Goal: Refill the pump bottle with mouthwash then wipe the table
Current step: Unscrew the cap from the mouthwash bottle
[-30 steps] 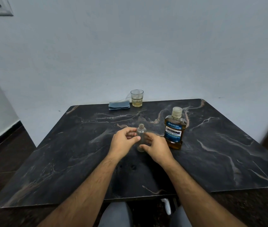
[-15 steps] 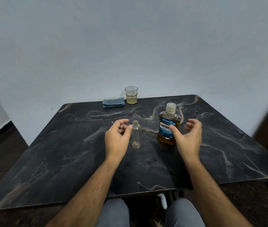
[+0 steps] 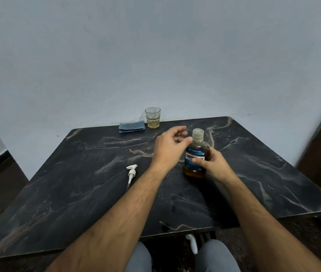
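**A:** What are the two hands doing?

**B:** Both arms reach up from the bottom of the frame to the middle. The right hand point(image 3: 213, 166) is wrapped around the mouthwash bottle point(image 3: 195, 156). Its thumb lies across the blue label and its fingers go round the far side. The left hand point(image 3: 168, 148) is just left of the bottle, a bit higher. Its fingers are loosely curled and spread, and it holds nothing. Its thumb tip is right by the bottle's cap point(image 3: 198, 134). I cannot tell if it touches.

**A:** What does the bottle look like?

**B:** It stands up straight on the table point(image 3: 67, 193), a little right of the middle of the frame. It is clear, with brown liquid inside, a blue and white label and a pale cap that is on.

**A:** Where is the pump?

**B:** The white pump top point(image 3: 131, 171) lies flat on the table, left of the left arm and not touching it. Its thin tube points toward the bottom of the frame.

**A:** And the small pump bottle?

**B:** I cannot see it. The left hand may hide it.

**A:** Anything else?

**B:** At the far edge of the table, near the wall, a folded blue cloth point(image 3: 132, 127) lies flat. Just right of it stands a drinking glass point(image 3: 152, 117) with a little yellow liquid at the bottom. The table is dark with pale streaks.
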Demonstrator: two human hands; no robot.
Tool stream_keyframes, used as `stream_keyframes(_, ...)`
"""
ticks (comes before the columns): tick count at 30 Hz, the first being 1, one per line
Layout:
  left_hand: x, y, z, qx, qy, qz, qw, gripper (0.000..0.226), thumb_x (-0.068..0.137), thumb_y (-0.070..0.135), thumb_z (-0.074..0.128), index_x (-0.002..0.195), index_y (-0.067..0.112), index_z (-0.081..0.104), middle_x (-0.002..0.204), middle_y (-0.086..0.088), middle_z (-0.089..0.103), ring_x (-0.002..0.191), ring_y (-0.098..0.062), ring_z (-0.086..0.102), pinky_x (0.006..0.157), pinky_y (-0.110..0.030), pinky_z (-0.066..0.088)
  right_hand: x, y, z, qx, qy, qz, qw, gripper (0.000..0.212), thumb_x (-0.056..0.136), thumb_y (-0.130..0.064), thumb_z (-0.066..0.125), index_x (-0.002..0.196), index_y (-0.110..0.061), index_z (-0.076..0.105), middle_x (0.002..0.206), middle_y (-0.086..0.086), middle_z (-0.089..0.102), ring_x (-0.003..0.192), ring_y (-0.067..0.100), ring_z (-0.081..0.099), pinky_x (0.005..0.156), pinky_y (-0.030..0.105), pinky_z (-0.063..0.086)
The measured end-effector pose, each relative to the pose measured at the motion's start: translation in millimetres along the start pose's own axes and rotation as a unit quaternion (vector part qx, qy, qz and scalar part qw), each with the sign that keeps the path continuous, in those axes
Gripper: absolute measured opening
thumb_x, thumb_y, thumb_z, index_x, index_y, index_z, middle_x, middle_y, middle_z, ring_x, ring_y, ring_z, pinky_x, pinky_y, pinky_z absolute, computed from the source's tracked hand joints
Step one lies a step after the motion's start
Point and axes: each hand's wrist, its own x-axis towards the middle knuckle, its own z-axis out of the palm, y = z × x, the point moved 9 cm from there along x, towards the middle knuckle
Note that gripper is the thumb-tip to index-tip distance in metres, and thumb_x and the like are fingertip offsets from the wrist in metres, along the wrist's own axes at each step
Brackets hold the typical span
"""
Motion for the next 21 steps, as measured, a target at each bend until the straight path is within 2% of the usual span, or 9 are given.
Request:
stream_keyframes(3,12.1,4.2,21.6,0.015,-0.068,-0.002,0.998,0.06,0.085,0.023,0.076,0.139,0.014,0.053,0.132,0.002,0.064,0.116,-0.007,0.061,0.102,-0.029,0.049,-5.5,-2.8,3.4,0.021,-0.034,-0.01,0.999,0.05,0.081,0.001,0.073,0.128,-0.008,0.056,0.114,0.008,0.071,0.102,0.015,0.07,0.086,0.028,0.058)
stream_keyframes(6,18.1,4.2,36.0,0.017,-0.112,-0.011,0.993,0.059,0.086,0.024,0.073,0.141,0.016,0.052,0.136,0.002,0.061,0.123,-0.009,0.057,0.108,-0.035,0.045,-6.4,-0.9,5.3,0.014,-0.056,-0.002,0.998,0.049,0.081,-0.002,0.074,0.126,-0.012,0.056,0.115,0.006,0.071,0.106,0.016,0.069,0.094,0.035,0.055)
stream_keyframes(9,21.5,2.1,43.6,0.018,-0.129,-0.01,0.991,0.049,0.088,0.025,0.071,0.135,0.019,0.058,0.131,0.002,0.065,0.12,-0.01,0.059,0.106,-0.039,0.048,-5.5,1.8,4.6,0.011,-0.064,0.002,0.998,0.049,0.081,-0.006,0.075,0.126,-0.015,0.057,0.117,0.005,0.071,0.11,0.018,0.068,0.098,0.038,0.051)
stream_keyframes(15,21.7,-4.1,42.1,0.018,-0.082,-0.004,0.996,0.031,0.085,0.027,0.074,0.115,0.026,0.069,0.106,0.006,0.075,0.1,-0.007,0.069,0.092,-0.037,0.056,-7.6,6.8,3.4,0.0,-0.009,-0.029,1.0,0.037,0.082,-0.008,0.076,0.114,-0.021,0.062,0.108,0.002,0.074,0.104,0.016,0.07,0.096,0.04,0.054)
stream_keyframes(21,17.7,-0.8,35.2,0.056,-0.012,-0.006,0.998,0.034,0.079,0.037,0.079,0.109,0.025,0.071,0.098,0.009,0.075,0.091,-0.002,0.068,0.085,-0.027,0.057,-17.7,3.9,3.4,-0.044,0.085,-0.074,0.993,0.035,0.082,-0.01,0.078,0.107,-0.027,0.062,0.104,-0.004,0.074,0.099,0.008,0.07,0.091,0.032,0.055)
